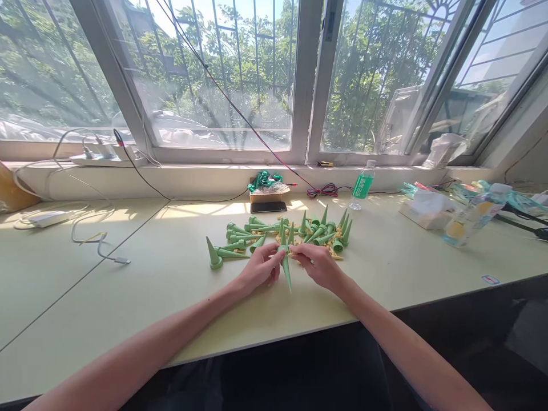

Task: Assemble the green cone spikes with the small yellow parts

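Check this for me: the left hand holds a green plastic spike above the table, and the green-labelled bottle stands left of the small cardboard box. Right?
Not quite: the head view shows the green-labelled bottle standing to the right of the small cardboard box, not the left. The left hand does hold a green plastic spike above the table.

Over ten green cones [214,257], two bottles [363,185] [475,216], two hands [261,266] [319,264].

A tapered green cone [286,275] is pointing toward the tabletop's [385,262] near edge; similar cones [236,245] and yellowish pieces [336,257] are lying clustered beyond.
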### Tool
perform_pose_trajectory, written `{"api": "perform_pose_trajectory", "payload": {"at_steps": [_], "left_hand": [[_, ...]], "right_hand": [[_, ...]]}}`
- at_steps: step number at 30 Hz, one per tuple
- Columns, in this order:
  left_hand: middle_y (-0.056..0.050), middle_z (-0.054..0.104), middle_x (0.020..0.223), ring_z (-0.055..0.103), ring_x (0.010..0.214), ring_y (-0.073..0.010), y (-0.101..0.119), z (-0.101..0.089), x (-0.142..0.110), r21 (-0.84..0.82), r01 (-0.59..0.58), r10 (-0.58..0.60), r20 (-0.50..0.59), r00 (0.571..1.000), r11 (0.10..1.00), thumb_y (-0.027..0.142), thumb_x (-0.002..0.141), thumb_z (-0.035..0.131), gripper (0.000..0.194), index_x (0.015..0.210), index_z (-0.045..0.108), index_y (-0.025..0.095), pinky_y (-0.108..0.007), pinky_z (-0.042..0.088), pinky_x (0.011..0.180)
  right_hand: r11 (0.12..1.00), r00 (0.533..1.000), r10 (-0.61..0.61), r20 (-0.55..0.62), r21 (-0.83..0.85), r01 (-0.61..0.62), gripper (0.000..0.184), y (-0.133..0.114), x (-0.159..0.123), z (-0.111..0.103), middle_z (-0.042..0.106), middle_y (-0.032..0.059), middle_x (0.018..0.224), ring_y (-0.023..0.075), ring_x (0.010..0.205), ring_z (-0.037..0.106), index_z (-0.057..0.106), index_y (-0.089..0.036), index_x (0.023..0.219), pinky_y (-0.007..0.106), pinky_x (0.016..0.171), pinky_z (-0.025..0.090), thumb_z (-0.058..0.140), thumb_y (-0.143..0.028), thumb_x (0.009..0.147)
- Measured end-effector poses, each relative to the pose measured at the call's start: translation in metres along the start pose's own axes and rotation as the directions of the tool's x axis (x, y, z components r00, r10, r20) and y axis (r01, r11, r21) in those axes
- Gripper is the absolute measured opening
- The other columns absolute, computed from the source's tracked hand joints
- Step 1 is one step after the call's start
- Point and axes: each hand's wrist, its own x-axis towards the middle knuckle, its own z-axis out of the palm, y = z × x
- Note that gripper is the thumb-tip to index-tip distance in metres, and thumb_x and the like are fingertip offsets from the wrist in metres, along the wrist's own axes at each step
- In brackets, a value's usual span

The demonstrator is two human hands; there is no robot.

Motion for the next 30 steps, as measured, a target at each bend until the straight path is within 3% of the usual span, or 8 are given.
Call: {"api": "perform_pose_trajectory", "payload": {"at_steps": [11,17,22,30], "left_hand": [[0.009,0.039,0.046,0.042,0.037,-0.0075,-0.01,-0.001,0.0,0.213,-0.142,0.155,-0.046,0.987,0.967,0.049,0.091,0.053,0.032,0.085,0.047,0.019,-0.018,0.031,0.037],[0.005,0.042,0.062,0.046,0.048,-0.0069,-0.01,-0.002,0.0,0.404,-0.272,0.327,-0.072,0.942,0.873,0.04,0.093,0.051,0.023,0.084,0.049,0.018,-0.019,0.042,0.046],[0.002,0.044,0.075,0.046,0.056,-0.0072,-0.013,-0.003,0.0,0.493,-0.322,0.391,-0.042,0.919,0.809,0.032,0.094,0.048,0.017,0.085,0.05,0.018,-0.019,0.044,0.05],[0.001,0.044,0.077,0.045,0.058,-0.0077,-0.014,-0.005,0.001,0.532,-0.384,0.443,0.019,0.896,0.755,0.029,0.096,0.046,0.015,0.086,0.049,0.018,-0.018,0.041,0.05]], "right_hand": [[0.996,0.996,0.078,0.046,0.038,-0.079,0.021,-0.003,0.001,-0.002,0.058,-0.0003,0.065,0.011,0.054,0.05,0.063,-0.018,0.091,0.024,0.059,0.043,0.048,-0.029,0.098],[0.988,0.988,0.137,0.076,0.058,-0.142,0.025,-0.005,0.001,-0.002,0.054,-0.0013,0.062,0.0114,0.053,0.049,0.063,-0.019,0.086,0.024,0.058,0.043,0.047,-0.033,0.099],[0.988,0.986,0.14,0.092,0.054,-0.146,0.024,-0.005,0.0,-0.003,0.053,-0.0016,0.061,0.0114,0.054,0.048,0.06,-0.018,0.083,0.023,0.059,0.042,0.046,-0.03,0.099],[0.995,0.986,0.1,0.136,-0.016,-0.098,0.025,-0.004,0.0,-0.003,0.051,-0.001,0.065,0.0124,0.06,0.046,0.054,-0.019,0.078,0.024,0.06,0.037,0.042,-0.026,0.099]]}}
